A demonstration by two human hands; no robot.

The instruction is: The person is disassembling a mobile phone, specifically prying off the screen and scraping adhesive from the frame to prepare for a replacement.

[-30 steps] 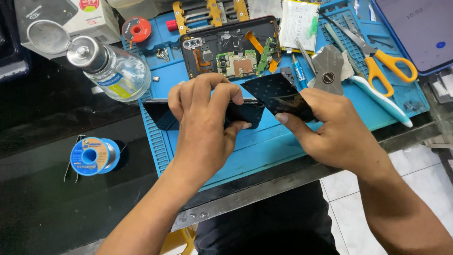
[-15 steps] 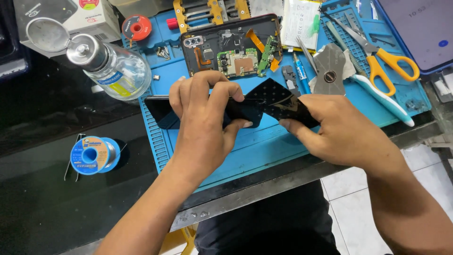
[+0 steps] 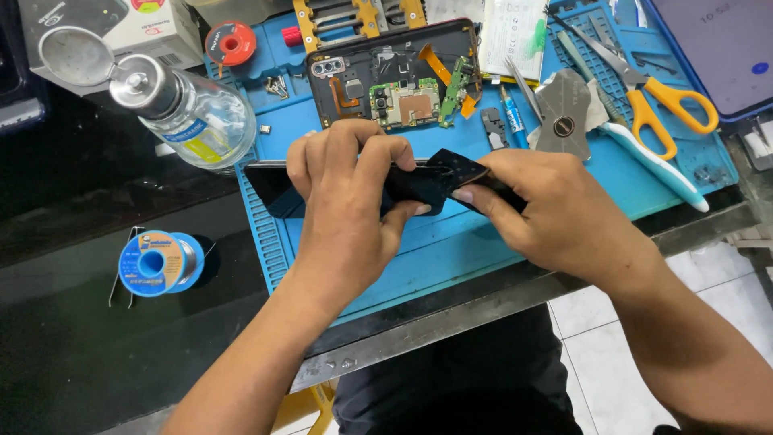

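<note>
My left hand [image 3: 346, 205] presses down on a black phone screen panel [image 3: 270, 187] lying on the blue repair mat [image 3: 451, 250], fingers wrapped over its top edge. My right hand [image 3: 555, 213] pinches a thin black sheet [image 3: 455, 171] at the panel's right end, bent upward and folded back toward the left hand. Just beyond the hands lies an opened phone body [image 3: 394, 72] with its circuit board and orange flex cables showing.
A clear glass bottle [image 3: 189, 113] lies at the mat's left edge. A blue solder spool [image 3: 157, 263] sits on the black table. Yellow-handled scissors [image 3: 656, 101], a metal pry tool [image 3: 564, 113], tweezers and screws lie on the mat's right side. A tablet [image 3: 721, 48] sits top right.
My right hand has folded the black sheet from a raised, spread-out position down and leftward toward my left hand. My left hand has stayed on the panel.
</note>
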